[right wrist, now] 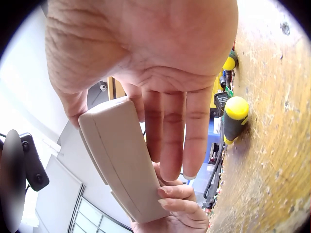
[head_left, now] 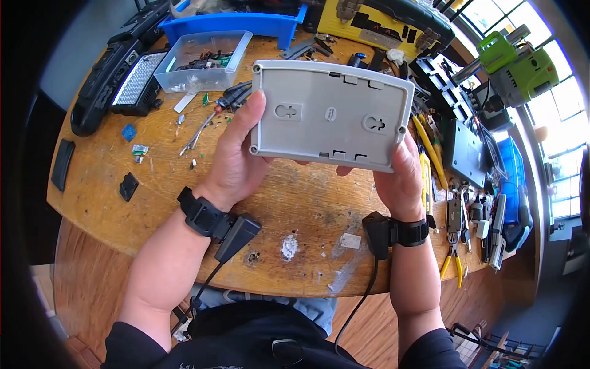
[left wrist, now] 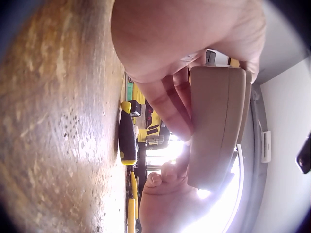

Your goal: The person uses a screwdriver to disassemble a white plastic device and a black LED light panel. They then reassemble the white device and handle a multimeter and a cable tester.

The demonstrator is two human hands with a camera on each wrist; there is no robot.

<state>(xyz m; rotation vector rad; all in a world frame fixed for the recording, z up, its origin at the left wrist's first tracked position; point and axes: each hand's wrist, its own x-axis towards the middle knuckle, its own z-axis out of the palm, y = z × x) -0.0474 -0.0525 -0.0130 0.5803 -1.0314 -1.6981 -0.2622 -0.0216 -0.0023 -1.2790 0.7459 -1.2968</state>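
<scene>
Between my two hands a light grey plastic casing [head_left: 332,117] is held up over the wooden workbench. Its back faces the head camera, showing keyhole slots, small clip notches and corner screw holes. My left hand [head_left: 236,163] grips the left end, thumb on the near face and fingers behind. On the opposite end my right hand [head_left: 401,178] holds it the same way, thumb by the lower right corner. From the left wrist, the casing [left wrist: 216,121] appears edge-on with a seam along its side. The right wrist view shows straight fingers [right wrist: 173,126] behind the casing [right wrist: 119,150].
A clear bin [head_left: 203,77] of small parts and a blue tray [head_left: 233,23] stand at the back left, a yellow toolbox [head_left: 375,27] behind. Yellow-handled pliers [head_left: 453,264] lie right, below a green drill press [head_left: 519,77]. White crumbs [head_left: 289,247] lie near the front edge.
</scene>
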